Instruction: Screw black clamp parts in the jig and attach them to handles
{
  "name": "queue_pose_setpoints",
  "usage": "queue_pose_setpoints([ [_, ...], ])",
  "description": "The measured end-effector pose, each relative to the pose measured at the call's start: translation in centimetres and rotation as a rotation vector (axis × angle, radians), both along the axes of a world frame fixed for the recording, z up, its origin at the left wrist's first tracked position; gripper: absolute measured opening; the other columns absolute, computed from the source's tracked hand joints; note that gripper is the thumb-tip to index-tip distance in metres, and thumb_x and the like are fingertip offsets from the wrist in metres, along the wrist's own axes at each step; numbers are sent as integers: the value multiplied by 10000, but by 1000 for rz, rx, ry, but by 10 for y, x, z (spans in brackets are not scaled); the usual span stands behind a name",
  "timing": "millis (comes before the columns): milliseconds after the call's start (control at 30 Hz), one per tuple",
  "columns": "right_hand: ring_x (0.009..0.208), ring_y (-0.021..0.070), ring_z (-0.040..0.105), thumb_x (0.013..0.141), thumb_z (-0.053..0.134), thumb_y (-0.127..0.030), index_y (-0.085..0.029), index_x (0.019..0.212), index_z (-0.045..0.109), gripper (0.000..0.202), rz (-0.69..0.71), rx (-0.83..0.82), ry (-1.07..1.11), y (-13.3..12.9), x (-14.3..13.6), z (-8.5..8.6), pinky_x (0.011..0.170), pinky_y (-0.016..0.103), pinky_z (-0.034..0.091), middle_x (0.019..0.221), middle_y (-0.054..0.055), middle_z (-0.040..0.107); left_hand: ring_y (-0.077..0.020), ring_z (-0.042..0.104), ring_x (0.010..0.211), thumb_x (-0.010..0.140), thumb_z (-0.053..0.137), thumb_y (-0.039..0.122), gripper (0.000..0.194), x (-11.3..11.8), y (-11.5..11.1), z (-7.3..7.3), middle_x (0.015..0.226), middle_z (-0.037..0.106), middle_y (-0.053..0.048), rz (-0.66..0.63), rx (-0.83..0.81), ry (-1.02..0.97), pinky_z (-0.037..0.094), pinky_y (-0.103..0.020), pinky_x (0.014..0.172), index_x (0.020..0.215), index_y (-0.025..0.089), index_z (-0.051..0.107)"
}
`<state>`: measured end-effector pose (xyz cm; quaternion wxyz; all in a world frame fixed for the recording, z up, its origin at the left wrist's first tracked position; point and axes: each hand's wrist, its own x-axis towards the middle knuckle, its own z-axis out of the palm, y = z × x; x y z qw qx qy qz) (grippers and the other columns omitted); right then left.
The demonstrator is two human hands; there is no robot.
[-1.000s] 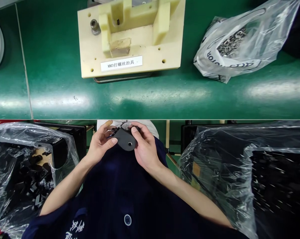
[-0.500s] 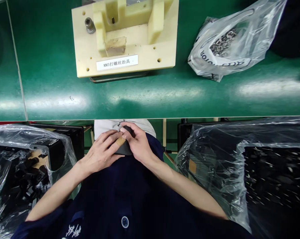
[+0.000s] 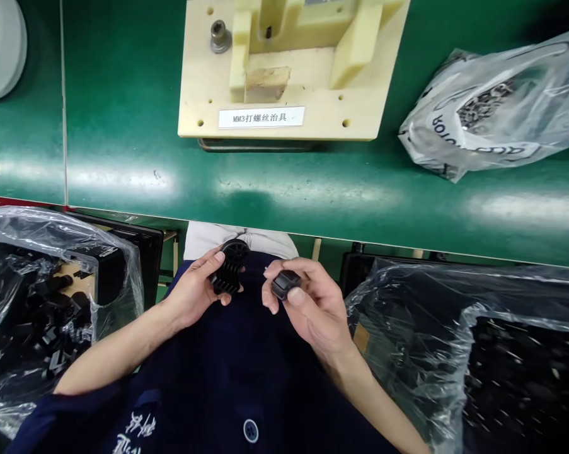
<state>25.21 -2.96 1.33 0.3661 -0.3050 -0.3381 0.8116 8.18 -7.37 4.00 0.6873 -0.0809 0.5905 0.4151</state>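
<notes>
My left hand grips a black ribbed plastic part, its rounded end up and its row of ribs facing me. Between the thumb and fingers of my right hand is a small black plastic block with a ridged face. The two pieces are apart, both held over my lap just short of the bench edge. Some fingertips of my left hand are hidden behind the ribbed part.
A cream fixture with a printed label stands on the green bench. To its right lies a clear bag of small metal pieces. Plastic-lined bins of black parts flank me, one left, one right. A white round container sits far left.
My hands, together around a dark part before, have separated, the right one moving right with the small block. The ribbed side of the left part now shows. The view has shifted.
</notes>
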Motion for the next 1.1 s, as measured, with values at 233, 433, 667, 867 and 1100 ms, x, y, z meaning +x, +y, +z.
queue_pose_setpoints([
  [233, 639, 152, 642, 843, 651, -369, -268, 988, 575, 192, 143, -87, 89, 3, -7, -4, 479, 274, 470, 1026, 37, 646, -109, 546, 583, 760, 727, 448, 408, 14, -7, 10, 697, 578, -10, -51, 52, 14, 394, -148, 391, 1033, 166, 615],
  [433, 680, 124, 572, 760, 743, -297, -268, 1046, 618, 314, -40, 292, -324, -7, -12, -15, 584, 302, 510, 1102, 64, 580, -78, 491, 566, 778, 697, 476, 535, 13, -10, 8, 889, 616, -23, -96, 134, 214, 410, -163, 379, 1223, 207, 573],
  [667, 1024, 220, 595, 803, 640, -566, -249, 1080, 630, 422, 10, 121, -387, -14, -19, -19, 888, 371, 515, 1160, 83, 585, -138, 593, 714, 876, 578, 471, 555, 7, -15, 8, 1183, 625, -79, -380, 294, 497, 513, -220, 504, 1366, 240, 457],
  [867, 1057, 272, 613, 744, 681, -600, -249, 1037, 655, 458, -13, -26, -290, -17, -17, -8, 929, 417, 505, 1131, 89, 641, -251, 491, 1261, 935, 488, 440, 543, 19, -31, -1, 1404, 494, -97, -461, 369, 642, 488, -384, 988, 1429, 249, 371],
  [1100, 856, 257, 668, 867, 463, -625, -219, 1023, 639, 469, -151, -162, -247, 59, -9, 35, 783, 467, 563, 946, 103, 686, -160, 590, 829, 975, 411, 389, 506, 29, -21, 0, 1077, 612, -83, -289, 509, 459, 515, -285, 645, 1449, 282, 270],
])
